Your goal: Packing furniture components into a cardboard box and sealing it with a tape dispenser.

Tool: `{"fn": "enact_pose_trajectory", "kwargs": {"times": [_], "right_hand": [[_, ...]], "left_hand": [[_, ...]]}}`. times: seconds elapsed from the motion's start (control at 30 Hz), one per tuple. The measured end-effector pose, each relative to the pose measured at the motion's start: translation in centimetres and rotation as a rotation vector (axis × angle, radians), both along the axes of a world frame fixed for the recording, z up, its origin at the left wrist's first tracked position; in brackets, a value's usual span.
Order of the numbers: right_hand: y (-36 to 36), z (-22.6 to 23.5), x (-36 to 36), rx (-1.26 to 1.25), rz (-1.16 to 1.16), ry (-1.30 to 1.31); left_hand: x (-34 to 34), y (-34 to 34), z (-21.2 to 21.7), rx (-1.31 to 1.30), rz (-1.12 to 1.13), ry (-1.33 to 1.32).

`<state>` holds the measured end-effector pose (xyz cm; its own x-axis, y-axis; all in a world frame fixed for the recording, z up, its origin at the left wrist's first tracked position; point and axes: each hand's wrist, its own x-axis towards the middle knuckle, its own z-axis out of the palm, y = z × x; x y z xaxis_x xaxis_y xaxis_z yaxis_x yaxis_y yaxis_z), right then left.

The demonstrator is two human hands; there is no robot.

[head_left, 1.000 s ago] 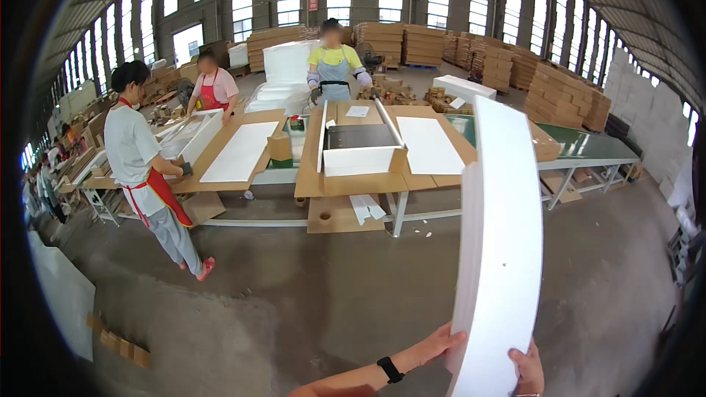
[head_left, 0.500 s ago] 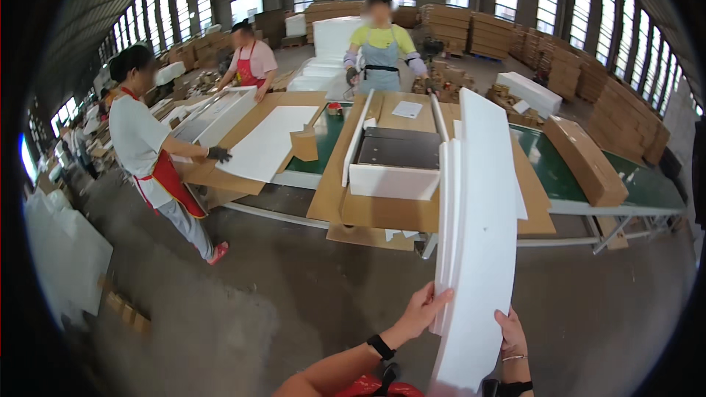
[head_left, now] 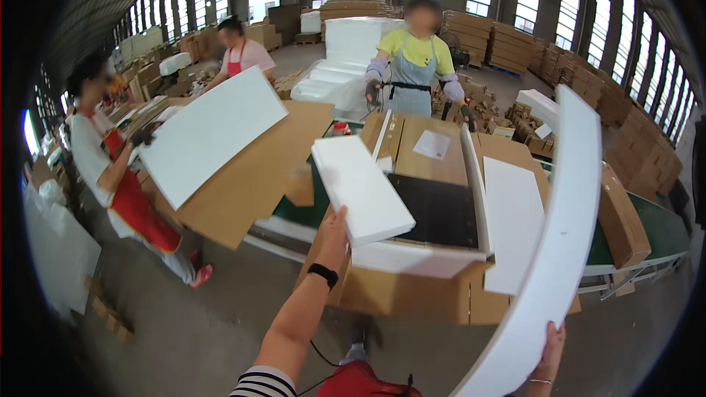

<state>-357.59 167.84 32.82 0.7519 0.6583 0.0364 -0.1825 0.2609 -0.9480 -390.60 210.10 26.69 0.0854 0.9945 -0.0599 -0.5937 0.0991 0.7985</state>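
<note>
My left hand [head_left: 334, 229] grips the near end of a white foam slab [head_left: 360, 188] and holds it tilted over the left side of an open cardboard box [head_left: 412, 294]. Inside the box lies a dark flat panel [head_left: 437, 210] with white foam strips along its edges. My right hand [head_left: 550, 349] holds the lower end of a long white foam board [head_left: 555, 250] that stands upright on the right.
A person in a red apron [head_left: 118, 169] at the left lifts a large white foam sheet [head_left: 209, 132] over flat cardboard. Two more people work behind the green conveyor table [head_left: 647, 231]. Stacks of cardboard boxes [head_left: 632, 132] and white foam [head_left: 353, 37] fill the back.
I have come up to the open box. My left hand let go of the long board and now holds a shorter foam slab over the box. The person at the left raised a foam sheet.
</note>
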Motion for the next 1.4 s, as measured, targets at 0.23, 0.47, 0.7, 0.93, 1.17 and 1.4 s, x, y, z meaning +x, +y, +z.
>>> {"fn": "enact_pose_trajectory", "kwargs": {"times": [0.23,0.47,0.7,0.93,1.17,1.4], "right_hand": [[15.4,0.9,1.7,-0.053,-0.197,-0.017],[33.1,1.5,-1.1,-0.069,-0.075,-0.039],[45.0,3.5,-9.0,0.016,0.211,0.007],[48.8,2.7,-12.7,-0.089,0.561,-0.012],[44.2,-1.6,-10.9,-0.351,0.627,-0.733],[38.7,-5.0,-11.5,-0.816,0.651,-1.575]], "left_hand": [[-1.5,26.4,-1.4,0.008,-0.032,-0.038],[0.9,26.2,-1.9,0.203,-0.519,0.133],[0.8,9.8,11.2,0.259,-0.963,0.405],[-9.8,5.9,8.5,0.029,-0.375,0.661],[-17.6,8.9,6.9,0.128,0.128,0.778],[-28.3,17.6,0.2,0.289,0.486,1.273]]}}
